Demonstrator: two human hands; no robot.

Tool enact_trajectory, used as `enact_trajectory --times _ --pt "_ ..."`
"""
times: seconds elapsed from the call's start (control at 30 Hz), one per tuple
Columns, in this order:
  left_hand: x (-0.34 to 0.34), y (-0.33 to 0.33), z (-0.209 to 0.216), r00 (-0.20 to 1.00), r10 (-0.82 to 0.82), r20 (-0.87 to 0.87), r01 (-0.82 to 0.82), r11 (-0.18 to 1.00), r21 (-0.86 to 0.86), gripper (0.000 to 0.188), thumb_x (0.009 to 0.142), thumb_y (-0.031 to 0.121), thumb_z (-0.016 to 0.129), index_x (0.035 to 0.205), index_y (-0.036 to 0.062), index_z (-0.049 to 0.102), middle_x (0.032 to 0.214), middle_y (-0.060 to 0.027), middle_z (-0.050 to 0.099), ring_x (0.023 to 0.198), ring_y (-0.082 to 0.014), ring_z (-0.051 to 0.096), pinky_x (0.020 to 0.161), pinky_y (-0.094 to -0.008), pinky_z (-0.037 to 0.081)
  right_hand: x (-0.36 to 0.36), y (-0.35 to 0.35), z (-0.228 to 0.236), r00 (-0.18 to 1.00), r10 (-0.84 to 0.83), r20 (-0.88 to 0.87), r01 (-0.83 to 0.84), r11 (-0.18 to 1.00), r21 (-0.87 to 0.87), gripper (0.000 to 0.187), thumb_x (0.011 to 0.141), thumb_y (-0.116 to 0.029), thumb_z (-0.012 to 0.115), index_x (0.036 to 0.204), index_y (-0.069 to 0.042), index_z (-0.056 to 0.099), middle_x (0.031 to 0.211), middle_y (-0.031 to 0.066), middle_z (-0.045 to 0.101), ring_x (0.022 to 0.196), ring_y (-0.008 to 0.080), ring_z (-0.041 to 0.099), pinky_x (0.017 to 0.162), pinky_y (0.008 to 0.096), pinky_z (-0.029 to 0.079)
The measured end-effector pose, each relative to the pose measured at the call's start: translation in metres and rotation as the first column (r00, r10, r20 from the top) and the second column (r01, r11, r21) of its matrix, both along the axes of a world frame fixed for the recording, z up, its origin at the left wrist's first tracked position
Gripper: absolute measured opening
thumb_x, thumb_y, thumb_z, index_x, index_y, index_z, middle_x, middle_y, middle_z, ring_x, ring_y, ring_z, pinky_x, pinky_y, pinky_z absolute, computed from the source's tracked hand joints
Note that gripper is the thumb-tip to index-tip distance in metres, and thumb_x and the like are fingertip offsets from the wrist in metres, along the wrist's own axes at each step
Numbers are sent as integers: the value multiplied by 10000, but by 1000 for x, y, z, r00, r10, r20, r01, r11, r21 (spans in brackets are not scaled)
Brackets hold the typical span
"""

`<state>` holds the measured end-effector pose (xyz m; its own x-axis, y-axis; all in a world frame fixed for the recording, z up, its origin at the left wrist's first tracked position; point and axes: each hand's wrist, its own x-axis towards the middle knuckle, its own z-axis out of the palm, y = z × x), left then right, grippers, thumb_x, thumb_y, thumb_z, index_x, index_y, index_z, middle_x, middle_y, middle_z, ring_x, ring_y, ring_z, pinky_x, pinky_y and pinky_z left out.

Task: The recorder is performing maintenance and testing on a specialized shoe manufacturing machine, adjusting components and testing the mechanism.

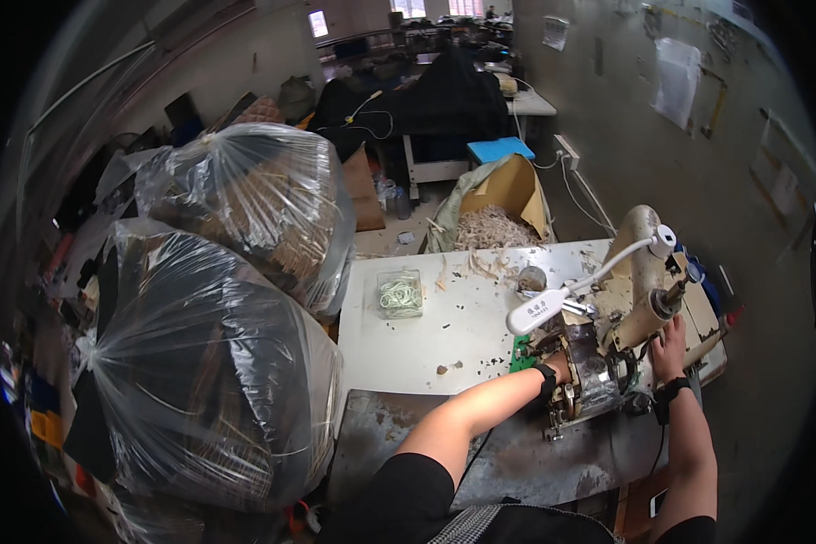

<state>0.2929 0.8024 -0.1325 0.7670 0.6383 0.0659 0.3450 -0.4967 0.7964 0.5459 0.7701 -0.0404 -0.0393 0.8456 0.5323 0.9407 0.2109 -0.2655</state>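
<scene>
A worn industrial machine (pixel 598 372), sewing-machine-like with a beige arm and dark metal head, stands at the right of the white table. My left hand (pixel 559 364) reaches in at its left side, next to a green piece (pixel 521 354). Machine parts hide the fingers, so what they touch does not show. On the machine's right, my right hand (pixel 669 352) rests against its body below a metal shaft, fingers stretched forward. Nothing shows in that hand. A white lamp (pixel 537 311) on a bent neck hangs above the work area.
A clear box of pale green rings (pixel 400 295) and a small round container (pixel 531 279) sit on the table (pixel 363 354) among dark scraps. Large filled plastic bags (pixel 218 372) crowd the left. Behind stands an open sack of shavings (pixel 494 227). A wall (pixel 607 109) bounds the right.
</scene>
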Motion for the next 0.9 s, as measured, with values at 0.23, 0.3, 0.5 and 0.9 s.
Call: enact_trajectory --times 0.23,0.3,0.5,0.9 --pt "7 6 -29 981 -63 181 28 982 189 340 859 258 569 1138 63 582 1161 -147 586 1063 -284 550 916 -367 429 3 -5 -1 999 -24 -31 24 1000 7 292 785 -203 583 1000 -15 523 1046 176 471 1014 367 462 867 417 393" --pt "1 9 -23 966 -229 124 222 973 65 363 871 240 553 1178 49 560 1206 -148 567 1114 -273 526 958 -357 405 7 -9 -1 999 -54 -11 54 998 39 313 790 -221 581 1037 -32 547 1045 170 481 1016 361 472 874 408 400" --pt "-4 29 -25 760 -381 -527 168 898 -406 447 870 340 488 1197 41 554 1208 -173 575 1077 -311 553 952 -362 414 -2 -5 4 998 -67 -12 68 997 45 305 792 -221 577 1067 -91 568 1048 144 492 1029 334 482 883 399 409" --pt "-45 6 -24 962 272 13 -260 931 -255 249 794 20 621 1036 -38 615 1055 -150 658 963 -167 600 858 -298 454 -3 3 2 996 -59 -67 58 998 -24 284 792 -232 583 1056 -126 580 1045 129 508 1024 315 495 882 388 420"
